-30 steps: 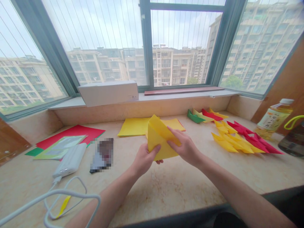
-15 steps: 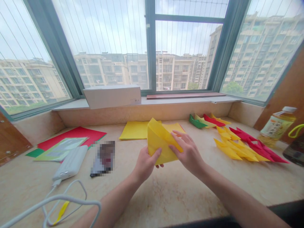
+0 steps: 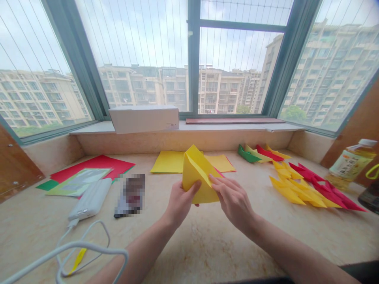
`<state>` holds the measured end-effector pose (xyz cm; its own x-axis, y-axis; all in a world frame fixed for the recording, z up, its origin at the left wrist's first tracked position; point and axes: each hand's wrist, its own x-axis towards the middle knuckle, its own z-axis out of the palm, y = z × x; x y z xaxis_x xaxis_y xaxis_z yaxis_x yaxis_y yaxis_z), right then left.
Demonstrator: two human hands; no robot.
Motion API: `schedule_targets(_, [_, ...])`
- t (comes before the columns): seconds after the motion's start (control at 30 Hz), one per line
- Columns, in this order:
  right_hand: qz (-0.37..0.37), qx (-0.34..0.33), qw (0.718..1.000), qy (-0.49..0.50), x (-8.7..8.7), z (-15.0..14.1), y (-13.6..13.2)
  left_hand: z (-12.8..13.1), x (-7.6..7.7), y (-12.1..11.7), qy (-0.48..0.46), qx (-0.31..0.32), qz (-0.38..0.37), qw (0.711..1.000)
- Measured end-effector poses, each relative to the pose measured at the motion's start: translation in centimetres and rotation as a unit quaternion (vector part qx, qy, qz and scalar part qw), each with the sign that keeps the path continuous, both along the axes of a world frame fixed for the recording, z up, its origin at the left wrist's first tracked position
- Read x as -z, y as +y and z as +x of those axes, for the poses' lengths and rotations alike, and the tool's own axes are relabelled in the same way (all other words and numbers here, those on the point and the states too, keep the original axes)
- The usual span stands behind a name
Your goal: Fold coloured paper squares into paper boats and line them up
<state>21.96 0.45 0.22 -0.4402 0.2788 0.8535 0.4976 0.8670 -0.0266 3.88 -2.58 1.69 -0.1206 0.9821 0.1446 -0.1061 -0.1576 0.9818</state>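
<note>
A folded sheet of yellow paper (image 3: 197, 173) is held up above the counter, its pointed corner at the top and its layers partly spread. My left hand (image 3: 181, 199) grips its left side, thumb on the near face and fingers behind. On the right side my right hand (image 3: 233, 193) closes on the paper's edge, fingers bent together over it; the thumb is mostly hidden. Behind it lie a stack of yellow sheets (image 3: 167, 162) and a paler yellow-orange sheet (image 3: 221, 162) with a red edge showing.
Folded paper boats stand at right: yellow ones (image 3: 302, 191), magenta ones (image 3: 318, 181) and a green one (image 3: 248, 154). Beyond is a drink bottle (image 3: 352, 161). At left lie red paper (image 3: 100, 163), a white power bank (image 3: 90, 199) with cable (image 3: 103, 246), and a pixelated item (image 3: 130, 196).
My right hand has shifted slightly lower, and its fingers have drawn closer together on the paper's right edge. The paper's fold stands more open at the top. The camera view has turned slightly left.
</note>
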Motion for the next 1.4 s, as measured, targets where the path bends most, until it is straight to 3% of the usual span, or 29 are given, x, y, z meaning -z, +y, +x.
schedule_targets(0.2, [0.055,0.04,0.992,-0.104,0.0,-0.8,-0.9,0.2,0.3,-0.2,-0.026,-0.005,-0.014,1.0])
schedule_targets(0.4, [0.078,0.101,0.98,-0.155,0.7,-1.6,-0.9,0.0,0.2,-0.2,0.013,0.061,-0.034,0.997])
schedule_targets(0.5, [0.073,0.089,0.981,-0.159,0.9,-1.7,-1.2,-0.2,0.4,0.1,-0.013,0.03,-0.028,0.999])
schedule_targets(0.6, [0.026,0.058,0.988,-0.144,0.9,-1.7,-1.3,-0.5,0.5,0.6,-0.039,-0.015,-0.01,0.999])
schedule_targets(0.7, [-0.06,-0.009,0.993,-0.104,0.6,-1.2,-0.7,-0.7,0.4,0.8,-0.071,-0.018,0.008,0.997])
schedule_targets(0.8, [-0.14,-0.024,0.989,0.037,0.2,-0.3,0.5,-0.7,0.3,0.8,-0.104,0.001,0.021,0.994])
schedule_targets(0.9, [-0.243,-0.027,0.953,0.181,-0.3,0.4,1.4,-0.7,0.5,0.6,-0.14,0.023,0.042,0.989])
schedule_targets(1.03, [-0.479,-0.207,0.824,0.222,-1.4,0.5,1.4,-0.7,0.6,0.4,-0.165,0.075,0.058,0.982])
schedule_targets(1.1, [-0.534,-0.253,0.775,0.224,-1.8,0.4,1.2,-0.7,0.5,0.2,-0.171,0.094,0.056,0.979])
schedule_targets(1.17, [-0.543,-0.259,0.758,0.252,-1.8,0.4,1.1,-0.6,0.3,0.1,-0.176,0.096,0.054,0.978])
schedule_targets(1.27, [-0.511,-0.212,0.781,0.29,-1.2,0.7,1.4,-0.5,0.1,0.3,-0.168,0.075,0.052,0.982])
schedule_targets(1.4, [-0.346,-0.063,0.88,0.319,-0.3,1.4,1.9,-0.7,0.4,0.9,-0.073,0.046,0.025,0.996])
